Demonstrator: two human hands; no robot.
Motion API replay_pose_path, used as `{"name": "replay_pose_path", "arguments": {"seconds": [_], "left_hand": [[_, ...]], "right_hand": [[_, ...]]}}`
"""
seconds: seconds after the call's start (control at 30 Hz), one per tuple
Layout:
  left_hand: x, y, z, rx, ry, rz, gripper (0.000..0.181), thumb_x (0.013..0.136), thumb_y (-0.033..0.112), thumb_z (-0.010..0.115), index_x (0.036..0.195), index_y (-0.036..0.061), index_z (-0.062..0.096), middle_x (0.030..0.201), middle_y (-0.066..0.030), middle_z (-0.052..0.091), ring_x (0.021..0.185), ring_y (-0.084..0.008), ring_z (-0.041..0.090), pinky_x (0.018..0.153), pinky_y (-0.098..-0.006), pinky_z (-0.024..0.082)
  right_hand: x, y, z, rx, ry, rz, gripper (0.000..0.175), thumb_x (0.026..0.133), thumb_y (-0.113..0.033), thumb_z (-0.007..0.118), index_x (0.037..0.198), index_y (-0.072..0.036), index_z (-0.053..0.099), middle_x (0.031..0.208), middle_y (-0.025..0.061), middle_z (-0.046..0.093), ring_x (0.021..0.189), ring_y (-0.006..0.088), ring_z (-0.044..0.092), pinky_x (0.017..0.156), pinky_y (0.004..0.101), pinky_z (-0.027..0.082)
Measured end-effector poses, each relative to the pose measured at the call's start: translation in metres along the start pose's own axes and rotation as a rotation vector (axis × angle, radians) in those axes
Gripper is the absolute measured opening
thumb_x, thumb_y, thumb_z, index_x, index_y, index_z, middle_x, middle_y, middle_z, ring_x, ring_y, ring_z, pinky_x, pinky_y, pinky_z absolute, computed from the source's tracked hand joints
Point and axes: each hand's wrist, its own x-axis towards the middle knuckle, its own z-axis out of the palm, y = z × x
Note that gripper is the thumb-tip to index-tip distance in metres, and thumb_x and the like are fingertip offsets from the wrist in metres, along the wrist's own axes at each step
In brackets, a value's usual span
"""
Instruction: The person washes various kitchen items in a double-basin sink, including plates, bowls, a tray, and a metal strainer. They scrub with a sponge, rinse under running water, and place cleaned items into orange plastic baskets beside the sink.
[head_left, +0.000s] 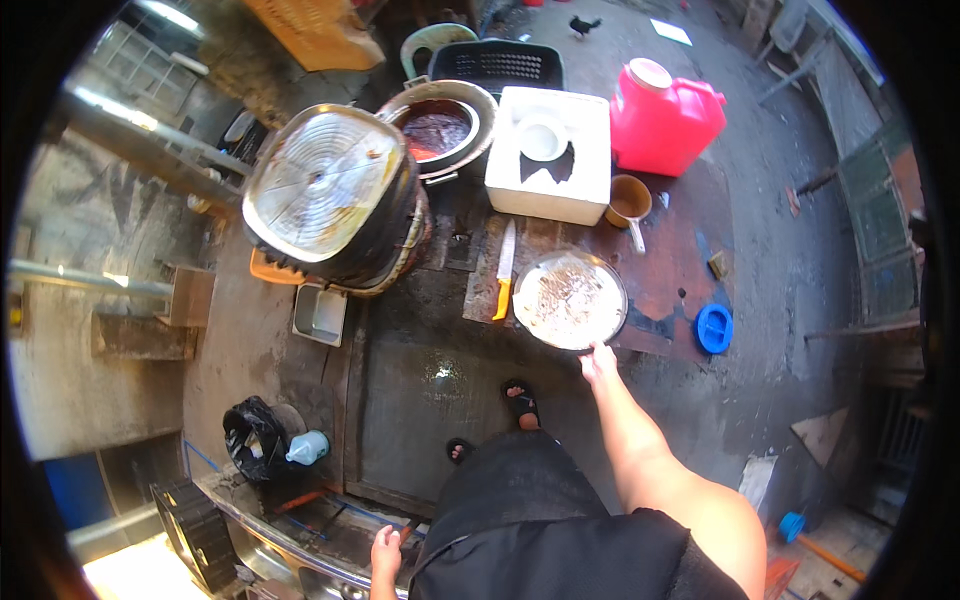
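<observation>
My right hand (598, 364) grips the near rim of a round metal pan (625, 311) at the front of a worn wooden table (675, 225). Inside the pan lies a white layer with a brown, grainy patch (570, 289). A kitchen knife with a yellow handle (504, 270) rests just left of the pan, blade pointing away from me. Low in the picture, my left hand (386, 553) hangs beside my dark clothing, above the edge of a metal sink (315, 581). Its fingers are loosely apart and nothing shows in them.
Behind the pan stand a white foam box (547, 199) with a white bowl (543, 139), a brown saucepan (628, 201) and a pink jerrycan (664, 124). A blue lid (713, 328) is at right. Leftward are a large lidded pot (322, 184) and a pot of dark red liquid (435, 135).
</observation>
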Motion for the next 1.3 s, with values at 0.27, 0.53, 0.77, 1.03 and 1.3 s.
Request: {"name": "replay_pose_path", "arguments": {"seconds": [0.27,0.53,0.77,1.03,1.3], "left_hand": [[0.012,-0.083,0.038,-0.595,-0.019,-0.146,0.05,0.11,0.034,0.059,0.153,0.0088,0.054,0.134,-0.0092,0.068,0.11,-0.0224,0.068,0.087,-0.0374,0.054],[0.085,-0.055,-0.061,-1.374,-0.101,0.093,0.092,0.105,0.067,0.058,0.169,0.0064,0.029,0.167,-0.0202,0.045,0.146,-0.0391,0.051,0.119,-0.058,0.041],[0.063,-0.065,-0.255,-1.899,-0.402,0.5,0.077,0.105,0.057,0.061,0.158,0.003,0.048,0.156,-0.0158,0.06,0.144,-0.0376,0.056,0.119,-0.0597,0.043],[0.067,-0.138,-0.275,-2.141,0.156,0.397,0.052,0.099,0.014,0.061,0.149,0.0006,0.056,0.146,-0.0144,0.066,0.136,-0.0338,0.062,0.117,-0.0519,0.047],[0.153,-0.15,-0.302,-2.306,0.512,0.241,0.055,0.103,0.022,0.059,0.153,0.002,0.047,0.151,-0.0182,0.059,0.137,-0.037,0.059,0.117,-0.0584,0.047]], "right_hand": [[-0.175,0.017,0.057,-0.555,-0.162,0.061,0.037,0.094,0.006,0.058,0.131,0.002,0.054,0.128,0.0217,0.067,0.115,0.0404,0.071,0.102,0.0665,0.056],[-0.346,0.18,0.2,-0.889,-0.609,0.537,0.032,0.099,0.007,0.057,0.13,0.0,0.057,0.131,0.0172,0.07,0.115,0.0338,0.073,0.098,0.0515,0.063],[-0.467,0.358,0.335,-1.205,-1.26,0.966,0.038,0.103,-0.001,0.056,0.141,-0.007,0.059,0.134,0.0118,0.072,0.118,0.0266,0.073,0.1,0.044,0.06],[-0.565,0.548,0.377,-1.664,-1.948,-1.114,0.059,0.095,-0.037,0.082,0.14,-0.004,0.063,0.13,0.0199,0.071,0.123,0.0365,0.066,0.105,0.0488,0.051],[-0.648,0.698,0.368,-1.528,-3.054,-0.154,0.031,0.091,-0.037,0.083,0.109,-0.011,0.081,0.108,0.0116,0.076,0.118,0.0349,0.066,0.102,0.0463,0.05]]}}
